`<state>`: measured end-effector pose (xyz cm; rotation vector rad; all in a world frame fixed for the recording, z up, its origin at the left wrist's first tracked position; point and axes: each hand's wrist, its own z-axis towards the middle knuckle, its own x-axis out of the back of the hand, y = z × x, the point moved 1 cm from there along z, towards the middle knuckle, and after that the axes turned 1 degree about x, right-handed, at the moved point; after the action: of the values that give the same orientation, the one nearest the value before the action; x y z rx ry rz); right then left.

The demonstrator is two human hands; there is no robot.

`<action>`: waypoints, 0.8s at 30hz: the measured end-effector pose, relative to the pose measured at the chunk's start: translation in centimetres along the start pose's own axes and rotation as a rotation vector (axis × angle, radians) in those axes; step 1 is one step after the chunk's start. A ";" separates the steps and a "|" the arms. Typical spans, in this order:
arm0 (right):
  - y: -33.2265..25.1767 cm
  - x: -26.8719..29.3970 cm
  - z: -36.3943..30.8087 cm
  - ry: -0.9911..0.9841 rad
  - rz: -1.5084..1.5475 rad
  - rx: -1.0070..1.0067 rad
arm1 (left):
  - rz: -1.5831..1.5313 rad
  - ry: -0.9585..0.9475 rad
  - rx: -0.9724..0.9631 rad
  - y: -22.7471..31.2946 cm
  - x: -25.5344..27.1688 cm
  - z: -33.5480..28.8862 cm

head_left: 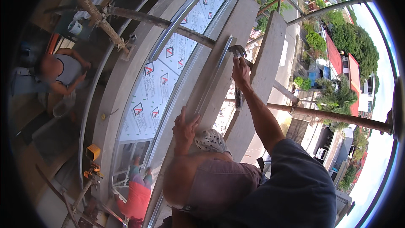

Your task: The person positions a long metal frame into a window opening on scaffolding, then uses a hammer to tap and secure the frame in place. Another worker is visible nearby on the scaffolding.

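Note:
My right hand (pixel 240 72) is closed around a claw hammer (pixel 238 97), gripping it high, just under its metal head. The hammer's head is close to the upper end of a long silvery metal strip (pixel 225 52) lying along a plank (pixel 219 69); whether they touch I cannot tell. My left hand is out of view. Just ahead of my body bends a co-worker in a spotted cap (pixel 211 140) and mauve shirt (pixel 228 175). A hand (pixel 184 128), apparently the co-worker's, lies with fingers spread beside the plank.
Scaffold pipes (pixel 168 21) cross the space, and another plank (pixel 268 55) runs at right above a street. Left of the planks stands a framed white panel (pixel 164 63). A person in a grey top (pixel 69 69) and one in red (pixel 135 198) are below, near a yellow lamp (pixel 93 152).

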<state>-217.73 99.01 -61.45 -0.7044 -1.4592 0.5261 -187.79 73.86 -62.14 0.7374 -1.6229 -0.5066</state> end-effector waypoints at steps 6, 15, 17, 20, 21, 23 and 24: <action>-2.9 -1.1 -1.9 -0.028 0.105 -0.051 | 0.012 0.013 0.032 -1.1 0.4 -0.4; -3.4 -0.4 -1.7 0.011 0.089 0.025 | 0.001 -0.009 0.036 -0.3 0.1 -0.4; -2.0 -0.2 -1.6 -0.067 0.053 0.012 | -0.011 0.010 0.024 0.0 -0.2 -0.2; -3.9 -1.5 -2.0 -0.137 0.092 -0.076 | -0.009 0.017 0.032 -1.1 0.2 -0.3; -3.6 -1.6 -2.4 -0.108 0.080 -0.043 | -0.018 0.011 0.034 -1.1 0.1 -0.3; -1.6 -1.4 -3.8 -0.052 0.043 0.004 | 0.004 0.028 0.024 -0.5 -0.4 0.0; -1.8 -1.5 -2.8 -0.031 -0.074 0.164 | 0.022 0.041 0.013 -0.6 -0.3 0.2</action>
<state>-215.19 96.34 -61.20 -0.5129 -1.4466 0.5938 -187.80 73.62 -62.78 0.7349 -1.5957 -0.4624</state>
